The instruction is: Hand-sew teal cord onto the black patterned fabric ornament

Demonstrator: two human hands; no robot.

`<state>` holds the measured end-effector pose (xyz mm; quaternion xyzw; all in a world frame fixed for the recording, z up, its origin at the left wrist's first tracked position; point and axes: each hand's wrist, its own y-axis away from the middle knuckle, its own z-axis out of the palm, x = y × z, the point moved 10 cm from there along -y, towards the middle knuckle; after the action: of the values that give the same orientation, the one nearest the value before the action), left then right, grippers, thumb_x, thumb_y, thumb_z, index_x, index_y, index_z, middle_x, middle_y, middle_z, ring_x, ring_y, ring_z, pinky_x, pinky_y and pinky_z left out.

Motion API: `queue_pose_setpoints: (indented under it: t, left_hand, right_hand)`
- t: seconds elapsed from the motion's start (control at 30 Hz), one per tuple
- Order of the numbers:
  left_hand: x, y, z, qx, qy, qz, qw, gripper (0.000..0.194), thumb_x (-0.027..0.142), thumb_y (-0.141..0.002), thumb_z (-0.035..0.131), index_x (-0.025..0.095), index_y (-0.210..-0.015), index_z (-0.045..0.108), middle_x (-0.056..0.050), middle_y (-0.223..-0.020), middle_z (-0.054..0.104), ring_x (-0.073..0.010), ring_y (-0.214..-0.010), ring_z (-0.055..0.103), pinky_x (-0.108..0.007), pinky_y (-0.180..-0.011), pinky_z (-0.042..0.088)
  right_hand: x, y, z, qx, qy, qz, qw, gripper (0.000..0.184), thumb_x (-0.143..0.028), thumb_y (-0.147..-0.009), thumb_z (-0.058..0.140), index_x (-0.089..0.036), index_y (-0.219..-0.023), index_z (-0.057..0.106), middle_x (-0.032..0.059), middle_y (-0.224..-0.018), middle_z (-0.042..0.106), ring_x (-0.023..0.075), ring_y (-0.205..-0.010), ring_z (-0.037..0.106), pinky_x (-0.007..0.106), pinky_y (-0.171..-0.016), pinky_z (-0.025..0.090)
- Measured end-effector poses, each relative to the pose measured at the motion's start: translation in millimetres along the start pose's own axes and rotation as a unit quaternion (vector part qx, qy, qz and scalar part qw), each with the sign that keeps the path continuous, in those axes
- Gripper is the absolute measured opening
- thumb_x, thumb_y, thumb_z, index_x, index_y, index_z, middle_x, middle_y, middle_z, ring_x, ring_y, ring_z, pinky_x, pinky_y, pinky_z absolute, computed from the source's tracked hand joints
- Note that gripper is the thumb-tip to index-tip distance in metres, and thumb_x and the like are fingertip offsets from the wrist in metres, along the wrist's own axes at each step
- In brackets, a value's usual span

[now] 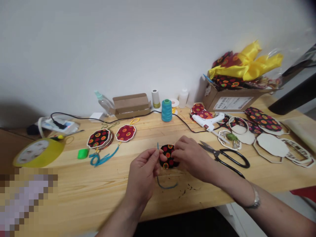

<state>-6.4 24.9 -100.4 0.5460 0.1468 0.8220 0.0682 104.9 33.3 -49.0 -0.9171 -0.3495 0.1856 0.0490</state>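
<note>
Pinching teal cord (158,146), left fingers (155,157) hover by black patterned fabric (168,155).

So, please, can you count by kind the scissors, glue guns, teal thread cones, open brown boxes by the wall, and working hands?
Scissors: 1
Glue gun: 1
Teal thread cone: 1
Open brown boxes: 2 (small box, large box)
Hands: 2 (left hand, right hand)
Total: 7
</note>
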Motion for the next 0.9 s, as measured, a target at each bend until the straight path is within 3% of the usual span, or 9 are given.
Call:
queue_pose_setpoints:
  t: [0.13, 0.43, 0.57, 0.67, 0.73, 0.8, 0.9]
  left_hand:
    - [-1, 0, -1.9, 0.009, 0.013, -0.001, 1.0, 0.014, 0.025, -0.068, 0.067, 0.012, -0.073, 0.064, -0.001, -0.059, 0.06, -0.0009, -0.041, 0.031, -0.014, -0.037, 0.021]
    - [-2, -1, -1.4, 0.01, 0.019, -0.001, 1.0, 0.017, 0.026, -0.068, 0.068, 0.011, -0.074, 0.064, -0.002, -0.06, 0.06, -0.001, -0.042, 0.032, -0.014, -0.037, 0.023]
    - [-2, 0, -2.2, 0.015, 0.018, 0.0, 1.0, 0.016, 0.025, -0.068, 0.068, 0.011, -0.073, 0.064, -0.001, -0.059, 0.06, -0.0011, -0.042, 0.032, -0.014, -0.037, 0.024]
    - [-2, 0, -4.1, 0.021, 0.028, 0.004, 0.999, 0.016, 0.025, -0.068, 0.068, 0.011, -0.075, 0.064, -0.002, -0.061, 0.061, -0.0011, -0.043, 0.032, -0.013, -0.037, 0.022]
    - [-1, 0, -6.0, 0.029, 0.036, 0.003, 0.999, 0.017, 0.025, -0.068, 0.068, 0.011, -0.076, 0.063, -0.004, -0.064, 0.062, -0.0014, -0.043, 0.032, -0.013, -0.037, 0.022]
    - [1, -1, -6.2, 0.033, 0.041, 0.005, 0.999, 0.017, 0.026, -0.068, 0.068, 0.011, -0.075, 0.063, -0.004, -0.066, 0.063, -0.0015, -0.044, 0.032, -0.014, -0.038, 0.023]
    - [7, -2, -3.3, 0.037, 0.045, 0.015, 0.998, 0.017, 0.026, -0.069, 0.067, 0.011, -0.076, 0.062, -0.005, -0.068, 0.064, -0.0015, -0.044, 0.032, -0.014, -0.039, 0.024]
  right_hand:
    - [-13, 0, 21, -0.032, 0.053, -0.062, 0.996, 0.007, -0.015, -0.08, 0.056, -0.019, -0.08, 0.062, 0.0038, -0.085, 0.057, 0.0198, -0.085, 0.041, 0.032, -0.065, 0.03]
    - [-34, -1, 23, -0.029, 0.141, -0.157, 0.977, 0.009, -0.017, -0.085, 0.049, -0.016, -0.085, 0.058, 0.0043, -0.083, 0.058, 0.0212, -0.084, 0.042, 0.034, -0.064, 0.028]
    - [-35, 1, 29, -0.029, 0.133, -0.156, 0.978, 0.009, -0.015, -0.085, 0.049, -0.014, -0.085, 0.058, 0.0058, -0.082, 0.059, 0.0211, -0.084, 0.043, 0.034, -0.065, 0.03]
    - [-20, -1, 20, 0.008, 0.043, -0.089, 0.995, 0.011, -0.012, -0.084, 0.048, -0.015, -0.078, 0.058, 0.006, -0.078, 0.06, 0.0196, -0.084, 0.045, 0.033, -0.068, 0.033]
    - [0, -3, 7, 0.058, -0.079, 0.0, 0.995, 0.014, -0.01, -0.082, 0.048, -0.015, -0.072, 0.057, 0.0051, -0.075, 0.06, 0.0179, -0.083, 0.047, 0.031, -0.071, 0.036]
    - [26, -1, -2, 0.095, -0.227, 0.116, 0.962, 0.013, -0.012, -0.081, 0.049, -0.015, -0.071, 0.056, 0.0033, -0.072, 0.059, 0.0154, -0.076, 0.05, 0.028, -0.069, 0.039]
    - [52, 5, 4, 0.095, -0.403, 0.259, 0.873, 0.011, -0.023, -0.078, 0.053, -0.016, -0.072, 0.056, 0.0009, -0.067, 0.059, 0.0128, -0.064, 0.051, 0.026, -0.061, 0.041]
